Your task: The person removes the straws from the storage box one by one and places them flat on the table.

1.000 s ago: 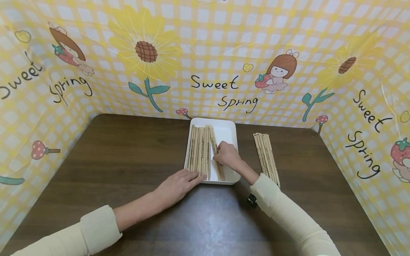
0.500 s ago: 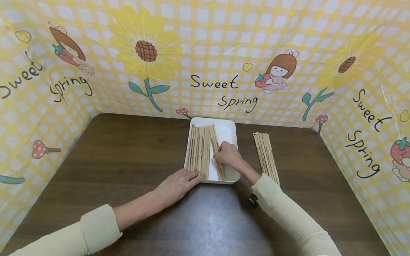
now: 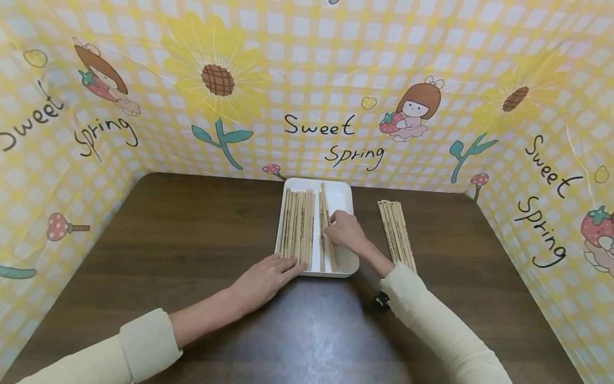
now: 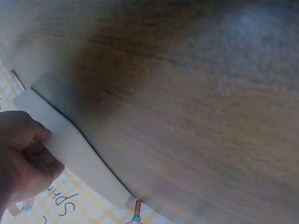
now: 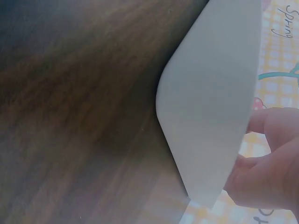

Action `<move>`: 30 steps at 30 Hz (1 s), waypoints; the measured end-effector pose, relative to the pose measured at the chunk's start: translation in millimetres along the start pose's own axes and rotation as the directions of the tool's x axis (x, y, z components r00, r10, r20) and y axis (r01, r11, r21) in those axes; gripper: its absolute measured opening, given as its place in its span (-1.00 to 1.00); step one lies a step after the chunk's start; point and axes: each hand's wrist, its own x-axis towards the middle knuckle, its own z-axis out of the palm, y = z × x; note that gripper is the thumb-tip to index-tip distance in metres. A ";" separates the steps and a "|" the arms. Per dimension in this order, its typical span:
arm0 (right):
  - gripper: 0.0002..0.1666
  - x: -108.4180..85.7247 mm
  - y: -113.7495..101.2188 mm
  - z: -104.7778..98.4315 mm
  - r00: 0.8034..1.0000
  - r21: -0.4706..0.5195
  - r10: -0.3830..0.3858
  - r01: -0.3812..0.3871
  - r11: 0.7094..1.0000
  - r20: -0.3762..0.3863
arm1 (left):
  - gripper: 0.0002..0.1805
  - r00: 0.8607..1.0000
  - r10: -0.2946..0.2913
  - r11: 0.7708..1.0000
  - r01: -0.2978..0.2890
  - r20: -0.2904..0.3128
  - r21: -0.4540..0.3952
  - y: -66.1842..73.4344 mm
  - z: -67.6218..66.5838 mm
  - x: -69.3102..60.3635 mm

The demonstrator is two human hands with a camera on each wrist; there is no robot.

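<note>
A white tray (image 3: 341, 193) in the head view holds several long, thin tan sticks with dark print, looking like paper-wrapped chopsticks. A close row of these wrapped chopsticks (image 3: 299, 224) fills its left side. My left hand (image 3: 266, 277) grips the tray's near left rim, its fingers by the row's lower ends; in the left wrist view its fingertips touch the outer wall. My right hand (image 3: 344, 230), over the tray's right side, pinches a wrapped chopstick (image 3: 333, 261) leaning slightly left at its top. Another wrapped chopstick (image 3: 322, 245) lies just left of it. The right fingertips are partly hidden.
To the right of the tray, a loose bundle of the same wrapped chopsticks (image 3: 396, 232) lies on the dark wooden table (image 3: 206, 224), partly behind the right forearm. A yellow checked cloth (image 3: 307, 80) stands around the table's back and sides.
My right hand has shifted slightly right with its chopstick, and another chopstick now shows separately to its left, with a wider gap to the row. The left hand stays at the tray.
</note>
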 end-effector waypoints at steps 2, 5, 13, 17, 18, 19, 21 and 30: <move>-0.62 -0.9 0.9 -2.9 1.000 0.009 -0.002 0.002 1.000 -0.001 | -0.42 1.000 -0.001 1.000 0.001 0.002 -0.003 0.2 -0.8 -0.3; -0.57 -2.2 2.0 -7.3 1.000 0.023 0.003 -0.003 1.000 0.005 | -0.42 1.000 0.001 1.000 -0.001 0.002 -0.002 0.0 -1.5 -0.4; -0.54 -7.6 1.6 -20.9 1.000 0.040 0.001 -0.001 0.999 -0.002 | -0.40 1.000 0.011 1.000 -0.011 -0.011 0.010 -0.5 0.1 -0.7; -0.54 -10.9 3.6 -28.1 1.000 0.044 0.001 0.000 0.999 -0.015 | -0.41 1.000 0.014 1.000 -0.014 -0.008 0.007 -0.6 0.2 -0.8; -0.54 -11.8 4.2 -30.2 1.000 0.044 -0.003 0.004 0.999 -0.019 | -0.41 1.000 0.014 1.000 -0.014 -0.008 0.007 -0.6 0.3 -0.6; -0.54 -12.7 5.0 -32.4 1.000 0.044 -0.005 0.006 0.999 -0.025 | -0.41 1.000 0.014 1.000 -0.014 -0.010 0.005 -0.6 0.2 -0.3; -0.53 -14.3 6.9 -37.7 0.999 0.042 -0.017 0.018 0.999 -0.031 | -0.41 1.000 0.014 1.000 -0.014 -0.012 0.006 -0.6 0.2 0.3; -0.48 -18.1 24.6 -64.0 0.999 0.041 -0.046 0.047 0.998 -0.028 | -0.40 1.000 0.007 1.000 -0.007 0.011 0.007 0.1 -0.8 -0.1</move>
